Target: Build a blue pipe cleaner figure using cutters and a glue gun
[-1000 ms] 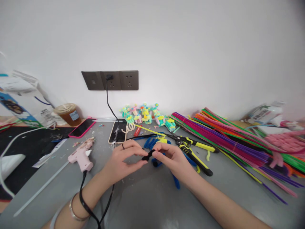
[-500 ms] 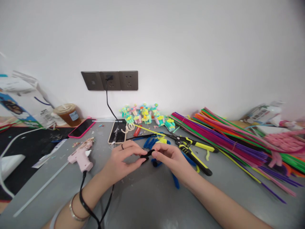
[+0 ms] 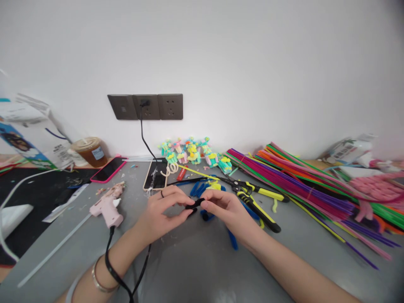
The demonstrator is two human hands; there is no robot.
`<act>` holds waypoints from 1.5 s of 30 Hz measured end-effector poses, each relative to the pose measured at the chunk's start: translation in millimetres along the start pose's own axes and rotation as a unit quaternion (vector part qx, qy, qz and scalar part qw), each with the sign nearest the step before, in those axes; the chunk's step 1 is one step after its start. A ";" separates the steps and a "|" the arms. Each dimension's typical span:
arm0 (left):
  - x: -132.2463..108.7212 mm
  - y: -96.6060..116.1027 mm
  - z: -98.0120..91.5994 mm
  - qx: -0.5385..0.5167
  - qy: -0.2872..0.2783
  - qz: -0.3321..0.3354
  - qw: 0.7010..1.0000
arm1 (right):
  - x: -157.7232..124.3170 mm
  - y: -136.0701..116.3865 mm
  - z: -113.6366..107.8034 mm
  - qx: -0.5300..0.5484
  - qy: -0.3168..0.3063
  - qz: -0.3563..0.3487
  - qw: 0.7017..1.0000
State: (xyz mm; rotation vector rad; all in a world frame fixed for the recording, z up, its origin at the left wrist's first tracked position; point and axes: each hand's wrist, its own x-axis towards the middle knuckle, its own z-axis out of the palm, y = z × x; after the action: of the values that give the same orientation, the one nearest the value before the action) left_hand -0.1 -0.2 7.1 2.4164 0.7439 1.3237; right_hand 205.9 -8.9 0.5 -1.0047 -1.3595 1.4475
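Observation:
Between my two hands, just above the grey table, is a short piece of black pipe cleaner (image 3: 196, 204). My left hand (image 3: 166, 210) pinches its left end between thumb and fingers. At the right end, my right hand (image 3: 223, 207) has thumb and forefinger closed on it. Behind and below my right hand lie bent blue pipe cleaners (image 3: 232, 239), partly hidden by it, with a yellow fuzzy piece (image 3: 213, 185) among them. Black-and-yellow pliers (image 3: 259, 210) rest open to the right of that hand.
A pink glue gun (image 3: 109, 208) lies left, its black cord running over my left forearm. Behind are a phone (image 3: 109, 169), another phone (image 3: 152, 179), a lidded cup (image 3: 90, 151) and small colourful fuzzy figures (image 3: 192, 155). Bundled pipe cleaners (image 3: 293, 185) spread across the right.

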 end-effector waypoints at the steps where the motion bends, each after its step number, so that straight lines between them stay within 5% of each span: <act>1: -0.1 0.0 0.0 -0.001 -0.001 -0.003 1.000 | -0.1 0.3 -0.2 -0.001 0.000 -0.001 1.000; 45: -1.8 -2.1 -1.1 -0.008 -0.017 0.007 1.000 | 1.4 0.7 -0.7 0.026 -0.013 0.012 1.000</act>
State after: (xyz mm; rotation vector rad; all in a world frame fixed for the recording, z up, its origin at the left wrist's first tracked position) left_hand -2.4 0.5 5.4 2.4301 0.7068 1.2857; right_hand 206.2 -7.3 -0.1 -0.9746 -1.3266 1.5099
